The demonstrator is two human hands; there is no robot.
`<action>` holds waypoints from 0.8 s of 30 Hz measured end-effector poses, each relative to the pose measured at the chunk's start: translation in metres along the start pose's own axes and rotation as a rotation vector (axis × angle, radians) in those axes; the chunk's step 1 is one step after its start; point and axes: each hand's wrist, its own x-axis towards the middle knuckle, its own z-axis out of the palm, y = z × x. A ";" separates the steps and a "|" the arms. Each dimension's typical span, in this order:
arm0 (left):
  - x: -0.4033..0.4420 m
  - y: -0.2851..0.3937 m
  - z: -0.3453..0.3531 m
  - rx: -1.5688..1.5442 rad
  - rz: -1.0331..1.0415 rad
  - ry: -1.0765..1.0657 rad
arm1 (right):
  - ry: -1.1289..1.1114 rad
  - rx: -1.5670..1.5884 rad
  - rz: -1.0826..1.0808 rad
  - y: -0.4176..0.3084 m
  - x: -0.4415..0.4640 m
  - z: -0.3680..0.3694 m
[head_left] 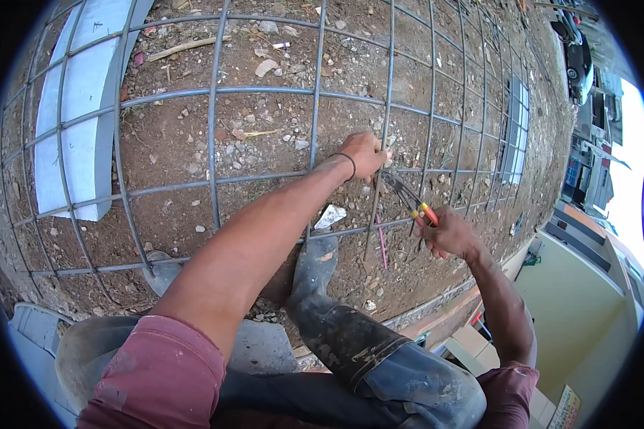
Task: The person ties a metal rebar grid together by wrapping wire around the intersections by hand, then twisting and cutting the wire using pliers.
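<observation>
My left hand (365,154) is closed at a crossing of the steel rebar mesh (265,90), its fingertips against one bar; whatever they pinch is hidden. In my right hand (449,233) I grip pliers (405,193) with red and yellow handles. Their dark jaws reach that same crossing, just below my left fingertips. The handles look slightly spread. Whether the jaws bite on a wire is too small to make out.
Beneath the mesh lies soil (265,136) with stones and debris. A pale block (75,143) sits under its left side, another pale block (515,132) under the right. My rubber boot (315,268) stands at the near edge. A pale wall (565,286) rises at right.
</observation>
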 end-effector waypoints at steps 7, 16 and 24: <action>0.000 0.001 -0.002 -0.072 -0.034 -0.039 | 0.187 -0.517 -0.095 -0.010 -0.003 -0.006; 0.000 0.002 0.001 0.023 0.009 0.031 | 0.670 -1.585 -0.876 -0.037 -0.019 -0.046; -0.024 0.001 0.025 0.188 0.302 0.591 | 0.039 -0.725 -0.373 -0.073 -0.027 -0.068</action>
